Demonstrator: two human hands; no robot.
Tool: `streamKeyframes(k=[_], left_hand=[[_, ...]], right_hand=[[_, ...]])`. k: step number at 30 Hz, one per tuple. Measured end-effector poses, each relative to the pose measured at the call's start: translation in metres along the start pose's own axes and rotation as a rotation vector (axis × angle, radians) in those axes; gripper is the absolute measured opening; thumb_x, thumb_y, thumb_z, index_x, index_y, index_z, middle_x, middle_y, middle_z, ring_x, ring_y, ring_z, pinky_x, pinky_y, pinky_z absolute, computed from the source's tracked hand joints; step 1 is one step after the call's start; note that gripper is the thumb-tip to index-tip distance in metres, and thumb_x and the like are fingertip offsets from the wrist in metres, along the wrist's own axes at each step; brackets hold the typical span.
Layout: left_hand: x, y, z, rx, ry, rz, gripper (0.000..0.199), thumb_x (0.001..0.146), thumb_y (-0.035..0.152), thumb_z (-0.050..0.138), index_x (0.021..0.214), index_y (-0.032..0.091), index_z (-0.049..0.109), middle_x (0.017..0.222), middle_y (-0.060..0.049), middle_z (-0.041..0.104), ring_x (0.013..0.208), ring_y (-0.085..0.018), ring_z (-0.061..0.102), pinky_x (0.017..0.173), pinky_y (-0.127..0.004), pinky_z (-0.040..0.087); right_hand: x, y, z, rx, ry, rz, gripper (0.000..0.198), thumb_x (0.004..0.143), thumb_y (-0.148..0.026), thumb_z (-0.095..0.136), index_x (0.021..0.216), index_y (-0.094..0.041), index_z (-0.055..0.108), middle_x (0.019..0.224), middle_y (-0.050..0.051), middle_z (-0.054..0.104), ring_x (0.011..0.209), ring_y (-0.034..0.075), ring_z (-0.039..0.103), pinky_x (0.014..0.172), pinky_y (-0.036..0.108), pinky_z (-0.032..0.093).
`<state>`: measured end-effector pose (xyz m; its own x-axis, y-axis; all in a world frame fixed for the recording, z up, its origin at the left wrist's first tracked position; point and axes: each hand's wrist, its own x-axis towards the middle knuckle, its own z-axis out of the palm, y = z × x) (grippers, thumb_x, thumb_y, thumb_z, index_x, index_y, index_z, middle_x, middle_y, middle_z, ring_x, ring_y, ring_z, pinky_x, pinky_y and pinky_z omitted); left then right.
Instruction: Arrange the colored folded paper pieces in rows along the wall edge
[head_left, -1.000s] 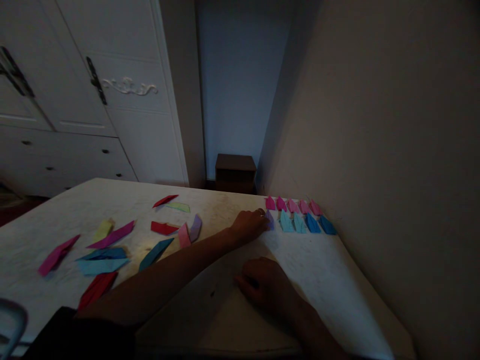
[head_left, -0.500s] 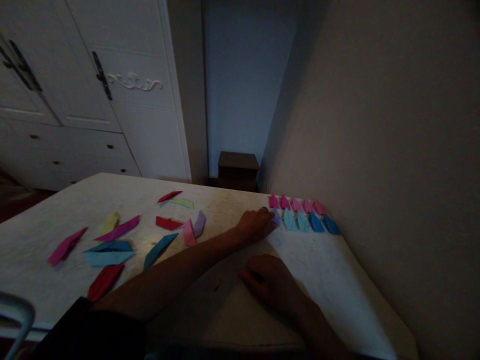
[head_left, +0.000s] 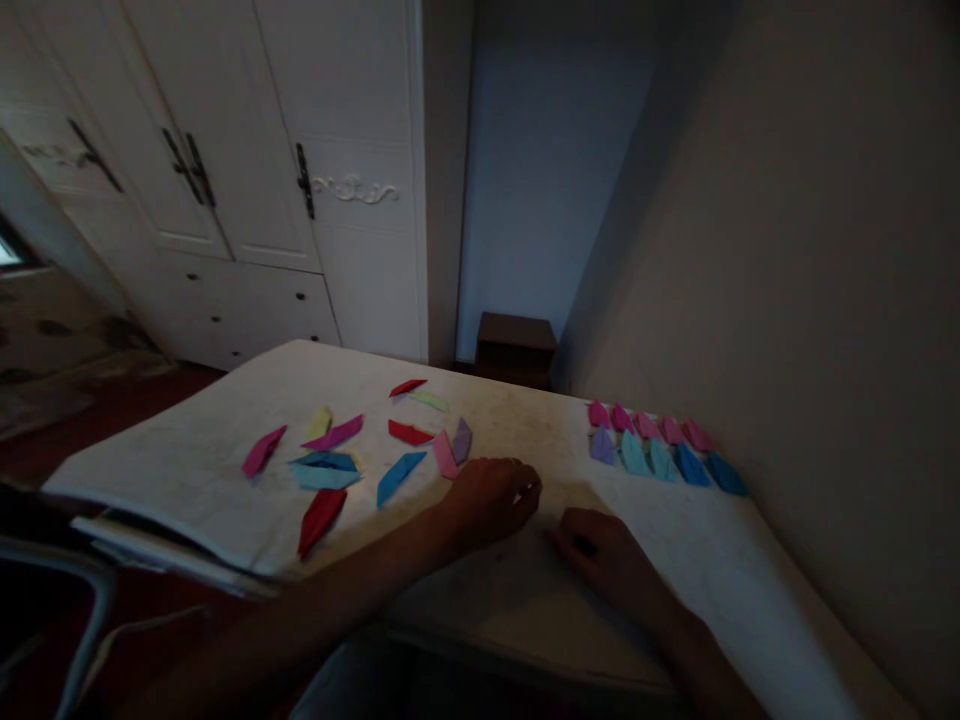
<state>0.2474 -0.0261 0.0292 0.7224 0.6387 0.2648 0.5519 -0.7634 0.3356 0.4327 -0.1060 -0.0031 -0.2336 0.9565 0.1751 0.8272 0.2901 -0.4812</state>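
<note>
My left hand (head_left: pixel 495 500) is over the middle of the table, loosely curled, with nothing visible in its fingers. Just beyond it lie a pink folded paper piece (head_left: pixel 444 455) and a lilac one (head_left: pixel 462 440). My right hand (head_left: pixel 607 550) rests in a loose fist on the tabletop, no object showing in it. At the far right edge, folded papers stand in two rows: pink ones (head_left: pixel 646 426) behind, and in front a purple one (head_left: pixel 602 446), light blue ones (head_left: pixel 634 455) and darker blue ones (head_left: pixel 691 465).
Scattered on the left of the white table (head_left: pixel 187 470) are more folded strips, among them a red one (head_left: pixel 322 520), a blue one (head_left: pixel 401 477) and a magenta one (head_left: pixel 264 451). A wall (head_left: pixel 825 300) borders the right side. White cabinets (head_left: pixel 360 270) and a brown box-shaped stand (head_left: pixel 516 345) are behind.
My left hand has let go of the purple folded paper at the row and drawn back left. The view has turned left; my right hand stays curled on the table.
</note>
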Motion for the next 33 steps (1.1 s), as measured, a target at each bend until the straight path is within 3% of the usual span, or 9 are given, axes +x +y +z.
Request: streamKeyframes(k=[7, 12, 17, 21, 33], left_hand=[[-0.081, -0.027, -0.019, -0.065, -0.041, -0.044, 0.023, 0.09, 0.022, 0.048, 0.077, 0.017, 0.067, 0.072, -0.003, 0.068, 0.064, -0.015, 0.063, 0.057, -0.024, 0.036], [-0.114, -0.044, -0.022, -0.236, 0.104, -0.07, 0.022, 0.091, 0.021, 0.048, 0.086, 0.016, 0.069, 0.075, -0.003, 0.068, 0.066, -0.013, 0.061, 0.062, -0.023, 0.04], [-0.123, -0.051, -0.018, -0.328, 0.201, -0.14, 0.021, 0.09, 0.023, 0.051, 0.091, 0.017, 0.071, 0.081, -0.004, 0.071, 0.071, -0.014, 0.063, 0.067, -0.023, 0.043], [-0.121, -0.049, -0.02, -0.31, 0.195, -0.179, 0.021, 0.089, 0.022, 0.052, 0.091, 0.016, 0.072, 0.086, -0.005, 0.073, 0.075, -0.016, 0.065, 0.069, -0.025, 0.044], [-0.128, -0.051, -0.025, -0.509, 0.308, -0.223, 0.019, 0.085, 0.019, 0.054, 0.08, 0.015, 0.072, 0.072, -0.002, 0.07, 0.061, -0.011, 0.059, 0.059, -0.021, 0.038]], right_hand=[[0.0, 0.0, 0.004, 0.069, 0.058, 0.035, 0.044, 0.093, -0.048, 0.045, 0.058, -0.021, 0.043, 0.056, -0.002, 0.047, 0.054, 0.014, 0.047, 0.052, 0.024, 0.034], [0.005, -0.001, 0.005, 0.097, 0.073, 0.083, 0.045, 0.09, -0.052, 0.046, 0.057, -0.021, 0.043, 0.054, -0.003, 0.044, 0.052, 0.014, 0.044, 0.05, 0.024, 0.034], [0.025, -0.018, 0.008, 0.133, 0.061, 0.086, 0.046, 0.087, -0.055, 0.048, 0.056, -0.021, 0.044, 0.055, -0.003, 0.043, 0.052, 0.013, 0.044, 0.05, 0.025, 0.034], [0.052, -0.045, 0.019, 0.188, 0.046, 0.047, 0.048, 0.086, -0.058, 0.05, 0.055, -0.021, 0.042, 0.054, -0.003, 0.04, 0.051, 0.012, 0.041, 0.048, 0.024, 0.032], [0.153, -0.135, 0.054, 0.294, 0.018, -0.271, 0.033, 0.085, -0.046, 0.058, 0.066, -0.019, 0.052, 0.059, -0.003, 0.051, 0.056, 0.012, 0.045, 0.052, 0.024, 0.034]])
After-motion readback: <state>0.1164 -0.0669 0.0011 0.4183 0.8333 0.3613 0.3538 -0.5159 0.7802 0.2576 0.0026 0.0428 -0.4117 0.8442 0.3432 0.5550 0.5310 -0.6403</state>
